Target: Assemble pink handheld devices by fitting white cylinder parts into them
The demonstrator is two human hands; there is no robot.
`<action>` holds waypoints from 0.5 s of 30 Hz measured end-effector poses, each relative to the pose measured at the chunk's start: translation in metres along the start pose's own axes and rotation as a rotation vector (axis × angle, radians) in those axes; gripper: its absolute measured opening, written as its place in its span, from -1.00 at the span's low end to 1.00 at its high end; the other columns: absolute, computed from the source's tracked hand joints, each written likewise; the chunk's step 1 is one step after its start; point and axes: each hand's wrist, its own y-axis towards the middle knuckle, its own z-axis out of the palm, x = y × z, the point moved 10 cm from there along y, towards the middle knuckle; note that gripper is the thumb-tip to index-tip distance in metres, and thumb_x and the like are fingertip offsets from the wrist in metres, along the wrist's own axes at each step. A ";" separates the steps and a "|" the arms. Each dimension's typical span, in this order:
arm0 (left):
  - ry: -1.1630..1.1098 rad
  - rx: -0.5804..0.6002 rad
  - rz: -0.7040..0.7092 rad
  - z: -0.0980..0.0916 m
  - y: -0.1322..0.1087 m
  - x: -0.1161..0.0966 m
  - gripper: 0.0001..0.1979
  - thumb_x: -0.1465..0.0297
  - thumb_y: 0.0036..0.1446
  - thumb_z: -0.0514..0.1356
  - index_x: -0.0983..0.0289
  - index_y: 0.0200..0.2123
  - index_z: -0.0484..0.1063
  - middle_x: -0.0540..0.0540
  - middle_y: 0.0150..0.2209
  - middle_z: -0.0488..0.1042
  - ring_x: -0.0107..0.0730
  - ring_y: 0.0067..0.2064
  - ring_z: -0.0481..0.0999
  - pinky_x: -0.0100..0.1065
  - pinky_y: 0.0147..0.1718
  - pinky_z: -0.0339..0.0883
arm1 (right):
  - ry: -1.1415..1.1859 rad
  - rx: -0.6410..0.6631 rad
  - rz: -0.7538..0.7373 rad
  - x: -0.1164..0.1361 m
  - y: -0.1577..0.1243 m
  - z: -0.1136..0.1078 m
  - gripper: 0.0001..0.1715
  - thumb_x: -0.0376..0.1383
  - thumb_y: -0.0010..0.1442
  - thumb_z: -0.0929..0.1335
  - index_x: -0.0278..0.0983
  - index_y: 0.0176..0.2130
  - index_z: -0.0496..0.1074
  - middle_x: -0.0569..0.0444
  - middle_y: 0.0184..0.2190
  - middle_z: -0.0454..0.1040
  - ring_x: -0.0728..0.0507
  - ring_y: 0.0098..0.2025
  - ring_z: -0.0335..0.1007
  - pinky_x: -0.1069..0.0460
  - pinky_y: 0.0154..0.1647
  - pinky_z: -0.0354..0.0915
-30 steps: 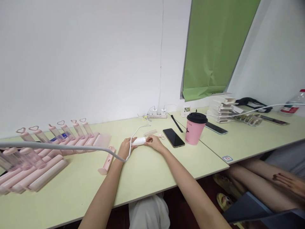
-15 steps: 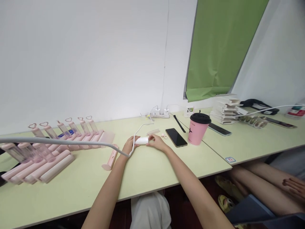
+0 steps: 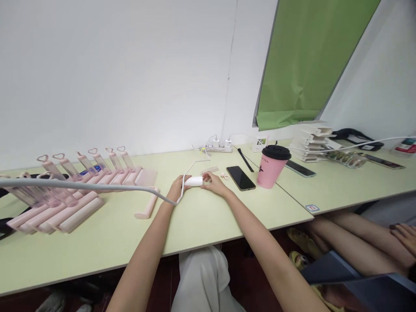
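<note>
Both hands hold a white cylinder lying sideways just above or on the table. My left hand is closed round its left end, partly behind a cable. On the right end, the fingers of my right hand are pinched. Just beyond the hands lie a clear plastic piece and a small pink heart-ring part. Left of my left hand rests a long pink casing.
Pink tubes and clear tubes with heart rings stand in rows at left. A grey-white cable crosses in front. A phone and a pink cup are at right. Another person's legs show beyond.
The view has tilted slightly down, so the table sits higher in the picture. Both hands stay on the white cylinder, with little visible movement.
</note>
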 end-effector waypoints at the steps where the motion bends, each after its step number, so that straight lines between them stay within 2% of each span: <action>1: -0.004 0.005 -0.003 0.000 0.000 0.000 -0.60 0.38 0.04 0.15 0.26 -0.01 0.33 0.17 -0.03 0.36 -0.22 0.01 0.36 -0.15 0.04 0.20 | 0.000 -0.001 0.003 0.001 0.000 0.000 -0.45 -0.23 -0.21 0.46 -0.26 -0.19 0.28 0.08 -0.29 0.39 -0.06 -0.28 0.30 0.02 -0.25 0.22; 5: -0.008 0.003 -0.010 -0.002 -0.002 -0.003 -0.59 0.40 0.04 0.13 0.23 0.01 0.33 0.15 -0.05 0.36 -0.24 -0.01 0.36 -0.18 0.02 0.21 | -0.007 0.000 -0.012 0.003 -0.002 0.000 -0.47 -0.23 -0.21 0.45 -0.25 -0.20 0.28 0.10 -0.29 0.38 -0.07 -0.25 0.30 0.01 -0.22 0.22; 10: 0.009 -0.005 -0.007 -0.004 -0.004 -0.007 -0.58 0.40 0.06 0.11 0.22 0.03 0.32 0.15 -0.05 0.35 -0.25 -0.02 0.35 -0.21 0.02 0.20 | -0.036 -0.016 0.032 0.000 -0.003 -0.001 -0.43 -0.22 -0.22 0.46 -0.26 -0.19 0.26 0.12 -0.31 0.37 -0.06 -0.29 0.31 0.03 -0.27 0.23; 15: 0.060 0.008 -0.034 -0.004 -0.006 -0.009 -0.58 0.33 0.11 0.08 0.20 0.06 0.28 0.15 -0.04 0.35 -0.24 0.00 0.33 -0.20 0.01 0.20 | -0.176 -0.018 -0.029 0.014 -0.006 -0.013 -0.53 -0.25 -0.09 0.41 -0.24 -0.13 0.33 0.09 -0.26 0.42 -0.06 -0.28 0.30 0.02 -0.23 0.22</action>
